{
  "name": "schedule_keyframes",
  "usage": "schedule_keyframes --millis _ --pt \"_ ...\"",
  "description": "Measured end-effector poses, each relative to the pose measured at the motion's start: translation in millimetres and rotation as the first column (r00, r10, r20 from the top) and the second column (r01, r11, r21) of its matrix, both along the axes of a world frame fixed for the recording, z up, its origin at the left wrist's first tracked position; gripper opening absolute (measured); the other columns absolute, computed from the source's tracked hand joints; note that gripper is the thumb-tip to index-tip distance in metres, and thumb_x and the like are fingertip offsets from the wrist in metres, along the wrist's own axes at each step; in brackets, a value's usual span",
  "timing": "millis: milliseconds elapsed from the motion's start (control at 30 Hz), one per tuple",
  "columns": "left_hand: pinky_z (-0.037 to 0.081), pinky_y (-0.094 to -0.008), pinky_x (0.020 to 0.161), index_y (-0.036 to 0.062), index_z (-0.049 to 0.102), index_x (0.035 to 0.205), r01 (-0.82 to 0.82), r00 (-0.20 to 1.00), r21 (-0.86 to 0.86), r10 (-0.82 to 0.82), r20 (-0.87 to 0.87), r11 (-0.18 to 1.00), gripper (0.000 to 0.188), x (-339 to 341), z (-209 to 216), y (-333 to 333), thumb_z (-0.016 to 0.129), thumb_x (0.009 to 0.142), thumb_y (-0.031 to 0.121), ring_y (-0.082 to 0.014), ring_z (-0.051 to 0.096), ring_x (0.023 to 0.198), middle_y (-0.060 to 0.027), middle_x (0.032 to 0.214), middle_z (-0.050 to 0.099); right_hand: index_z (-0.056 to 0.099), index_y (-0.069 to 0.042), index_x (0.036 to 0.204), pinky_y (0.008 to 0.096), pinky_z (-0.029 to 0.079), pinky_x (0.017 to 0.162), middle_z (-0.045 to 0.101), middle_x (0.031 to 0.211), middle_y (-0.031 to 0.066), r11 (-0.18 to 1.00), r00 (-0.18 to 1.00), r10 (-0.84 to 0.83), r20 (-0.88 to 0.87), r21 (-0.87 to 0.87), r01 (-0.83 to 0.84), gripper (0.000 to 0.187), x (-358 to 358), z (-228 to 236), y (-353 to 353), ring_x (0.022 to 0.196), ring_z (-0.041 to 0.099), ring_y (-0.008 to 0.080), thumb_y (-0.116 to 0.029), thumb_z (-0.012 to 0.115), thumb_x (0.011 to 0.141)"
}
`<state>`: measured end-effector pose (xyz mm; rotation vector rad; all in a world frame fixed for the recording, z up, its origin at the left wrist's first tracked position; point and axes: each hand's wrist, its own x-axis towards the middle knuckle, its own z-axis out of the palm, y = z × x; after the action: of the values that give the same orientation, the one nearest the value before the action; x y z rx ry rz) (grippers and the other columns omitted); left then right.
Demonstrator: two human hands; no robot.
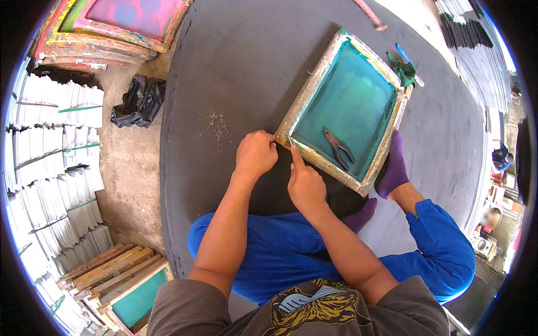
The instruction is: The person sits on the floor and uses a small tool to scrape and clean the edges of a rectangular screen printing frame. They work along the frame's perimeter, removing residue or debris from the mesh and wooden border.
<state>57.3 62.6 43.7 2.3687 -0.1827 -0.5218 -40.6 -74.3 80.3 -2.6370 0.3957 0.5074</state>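
A screen-printing frame (323, 162) with a worn wooden border and teal mesh lies at an angle on the dark table. My left hand (256, 154) is closed at its near left corner; what the fingers pinch is too small to make out. Beside it, my right hand (307, 187) has the index finger stretched out, its tip touching the near wooden edge. The other fingers curl under, and the thumb is hidden. A pair of pliers (339, 148) rests on the mesh inside the frame. Left of my hands lies a small heap of thin curled scraps (218, 126).
Past the frame's right side lie a dark green cloth (403, 71) and a blue-handled tool (401, 51). A hammer-like tool (371, 15) sits at the far edge. On the floor are a black plastic bag (140, 101), stacked frames (95, 53) and white bundles (42, 145).
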Motion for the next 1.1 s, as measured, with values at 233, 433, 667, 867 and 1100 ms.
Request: schedule_keyframes --millis 233,433,667,867,1100 --pt "0.057 -0.049 0.094 0.0027 0.081 0.108 -0.004 1.0 0.008 0.004 -0.028 1.0 0.026 4 0 -2 0.068 0.087 0.01 -0.0423 0.072 0.102 -0.0228 0.107 0.076 0.055 -0.011 0.151 0.0607 0.056 0.075 0.071 0.081 0.029 0.996 1.0 -0.006 0.001 0.086 0.006 0.047 5 8 -9 0.078 0.071 0.0488 -0.019 0.055 0.105" --pt "0.057 -0.0488 0.093 0.002 0.081 0.107 -0.014 1.0 -0.007 0.014 -0.004 1.0 0.026 2 -1 -1 0.068 0.086 0.009 -0.0423 0.072 0.102 -0.0231 0.106 0.076 0.048 -0.013 0.156 0.0613 0.059 0.072 0.072 0.081 0.0279 0.993 0.999 0.042 0.003 0.108 -0.042 0.052 2 4 -18 0.075 0.073 0.0484 -0.022 0.052 0.106" --pt "0.057 -0.0502 0.089 0.0014 0.081 0.106 0.04 0.99 -0.021 -0.036 0.138 0.999 0.03 -4 -15 1 0.062 0.082 0.002 -0.0431 0.072 0.096 -0.0232 0.101 0.074 0.051 -0.002 0.152 0.0609 0.058 0.072 0.07 0.081 0.0348 1.0 0.992 -0.024 -0.12 0.015 0.026 0.051 15 21 16 0.076 0.07 0.0531 -0.013 0.053 0.102" --pt "0.057 -0.0498 0.088 0.0014 0.081 0.105 0.073 0.987 -0.021 -0.069 0.142 0.997 0.035 -1 -13 3 0.059 0.079 -0.001 -0.0435 0.071 0.096 -0.0233 0.101 0.074 0.051 -0.001 0.152 0.0594 0.057 0.074 0.069 0.081 0.0318 0.987 0.988 -0.147 -0.04 0.056 0.149 0.05 4 1 30 0.079 0.07 0.0521 -0.011 0.054 0.103" --pt "0.057 -0.0501 0.089 0.0021 0.081 0.105 0.063 0.988 -0.031 -0.058 0.142 0.998 0.036 -4 -16 3 0.058 0.077 -0.001 -0.044 0.071 0.098 -0.0233 0.1 0.074 0.041 -0.01 0.161 0.0591 0.056 0.072 0.071 0.085 0.0302 0.92 0.951 -0.236 0.198 0.359 0.154 0.058 -18 -47 16 0.079 0.071 0.0506 -0.017 0.055 0.105"
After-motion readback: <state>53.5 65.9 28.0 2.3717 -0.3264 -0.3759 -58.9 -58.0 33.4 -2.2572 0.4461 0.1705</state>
